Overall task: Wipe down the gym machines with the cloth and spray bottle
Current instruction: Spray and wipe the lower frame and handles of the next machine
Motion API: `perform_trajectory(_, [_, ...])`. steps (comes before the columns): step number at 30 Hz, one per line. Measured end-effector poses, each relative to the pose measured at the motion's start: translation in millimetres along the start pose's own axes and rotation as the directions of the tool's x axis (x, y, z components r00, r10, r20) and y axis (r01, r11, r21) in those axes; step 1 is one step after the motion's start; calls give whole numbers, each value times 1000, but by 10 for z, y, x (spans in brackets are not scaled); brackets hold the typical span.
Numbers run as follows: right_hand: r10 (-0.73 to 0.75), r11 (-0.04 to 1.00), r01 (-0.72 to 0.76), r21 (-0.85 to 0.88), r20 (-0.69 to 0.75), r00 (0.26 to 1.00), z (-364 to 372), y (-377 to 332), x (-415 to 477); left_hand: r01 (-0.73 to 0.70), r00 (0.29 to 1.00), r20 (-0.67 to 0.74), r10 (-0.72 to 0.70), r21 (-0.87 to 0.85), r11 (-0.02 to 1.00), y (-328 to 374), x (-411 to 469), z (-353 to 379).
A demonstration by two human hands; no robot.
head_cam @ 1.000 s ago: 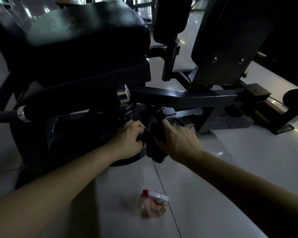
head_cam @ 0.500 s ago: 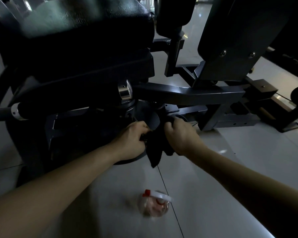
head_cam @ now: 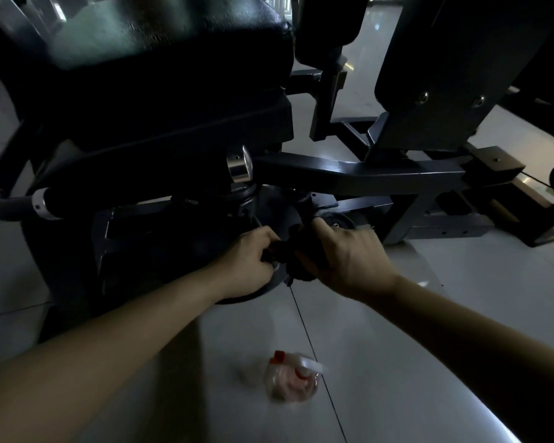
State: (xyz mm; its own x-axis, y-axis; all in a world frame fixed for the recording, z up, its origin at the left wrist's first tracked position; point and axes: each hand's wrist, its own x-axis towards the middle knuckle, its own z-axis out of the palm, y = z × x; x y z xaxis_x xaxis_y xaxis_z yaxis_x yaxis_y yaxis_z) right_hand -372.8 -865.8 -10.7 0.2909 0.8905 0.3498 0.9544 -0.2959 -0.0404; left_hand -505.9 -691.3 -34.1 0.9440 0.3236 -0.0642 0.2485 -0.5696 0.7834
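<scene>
A dark cloth (head_cam: 296, 254) is bunched between my two hands, low against the round base plate (head_cam: 259, 290) of a black gym machine. My left hand (head_cam: 250, 260) grips the cloth's left end with curled fingers. Its right part is held by my right hand (head_cam: 346, 254), whose index finger reaches up toward a black pivot disc (head_cam: 341, 222). The clear spray bottle (head_cam: 293, 377) with a red cap and white trigger stands on the floor below my hands, untouched.
The machine's black padded seat (head_cam: 160, 68) looms above at left, with a chrome knob (head_cam: 240, 164) under it. A dark steel beam (head_cam: 349, 174) runs right to a back pad (head_cam: 454, 68). A curved handle (head_cam: 20, 203) juts out at left. Pale floor tiles (head_cam: 429, 314) surround it.
Both hands stay at the machine's base while the cloth gets gathered into a tighter bunch between them. My right index finger has stretched up toward the pivot. The bottle has not moved.
</scene>
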Motion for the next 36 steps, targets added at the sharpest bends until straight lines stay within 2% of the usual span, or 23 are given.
perform_trajectory(2, [132, 985, -123, 118, -70, 989, 5, -116, -6, -26, 1000, 0, 26, -6, 1000, 3, 9, 20])
perform_trajectory(4, [344, 904, -321, 283, -36, 938, 56, -187, -12, -24, 1000, -17, 24, -5, 1000, 13, 15, 36])
perform_trajectory(5, [487, 766, -454, 454, 51, 872, 56, -194, 16, -17, 999, -27, 17, -1, 1000, 11, 24, 40])
perform_trajectory(6, [594, 547, -556, 625, 178, 785, 67, -210, 48, -17, 999, -31, 17, 1, 1000, 5, 31, 38])
perform_trajectory(7, [649, 359, -608, 708, 279, 708, 60, -236, 58, -22, 999, -27, 22, 7, 1000, 3, 33, 35])
perform_trajectory(8, [659, 304, -623, 721, 313, 684, 45, -264, 30, -36, 999, -21, 36, 12, 999, -7, 42, 39])
perform_trajectory(9, [639, 365, -611, 702, 288, 713, 32, -300, -17, -47, 999, -22, 47, 22, 999, -16, 41, 43])
perform_trajectory(12, [368, 827, -361, 432, 71, 927, 17, -318, -197, -39, 998, -38, 40, 26, 999, -1, 11, 33])
perform_trajectory(14, [166, 967, -162, 198, -6, 986, 33, -169, -209, -33, 999, -33, 33, -2, 999, 41, -4, 28])
perform_trajectory(16, [41, 995, -37, 98, -41, 998, 48, -1, -138, -32, 999, -27, 31, -31, 999, 85, -11, 30])
perform_trajectory(17, [31, 995, -23, 98, -75, 997, 40, 25, -107, -27, 999, -28, 26, -29, 999, 91, -13, 35])
perform_trajectory(20, [173, 971, -151, 186, -108, 979, 62, -86, -116, -13, 1000, -19, 13, -4, 1000, 48, -5, 62])
perform_trajectory(22, [327, 897, -299, 325, -33, 944, 74, -202, -124, -11, 1000, -7, 11, 15, 1000, 11, -1, 65])
perform_trajectory(23, [436, 800, -410, 438, 45, 899, 66, -214, -89, -13, 1000, -3, 13, 14, 1000, 12, -4, 65])
perform_trajectory(25, [607, 467, -597, 652, 255, 753, 64, -208, 5, -20, 1000, -4, 20, 14, 1000, 42, -16, 57])
perform_trajectory(26, [635, 385, -643, 662, 316, 705, 60, -215, 25, -22, 1000, -3, 22, 19, 1000, 61, -24, 55])
perform_trajectory(27, [622, 414, -656, 631, 329, 710, 49, -222, 19, -21, 1000, -1, 21, 29, 999, 74, -26, 49])
perform_trajectory(28, [572, 512, -633, 580, 319, 756, 41, -237, -15, -24, 1000, 1, 23, 35, 999, 79, -29, 52])
perform_trajectory(29, [486, 661, -560, 499, 284, 827, 31, -247, -60, -21, 1000, -5, 21, 42, 999, 95, -46, 47])
perform_trajectory(31, [251, 930, -295, 221, 205, 946, -62, -207, -107, -22, 1000, -20, 23, 46, 999, 99, -53, 50])
perform_trajectory(33, [37, 998, -29, -48, 188, 981, -126, -70, -63, -18, 1000, -22, 18, 31, 999, 99, -53, 59])
perform_trajectory(34, [3, 994, 19, -104, 203, 979, -136, -6, -26, -18, 1000, -21, 19, 27, 999, 97, -56, 59])
perform_trajectory(36, [40, 996, -25, -88, 175, 984, -129, 2, -3, -11, 1000, -23, 12, 35, 999, 111, -67, 57])
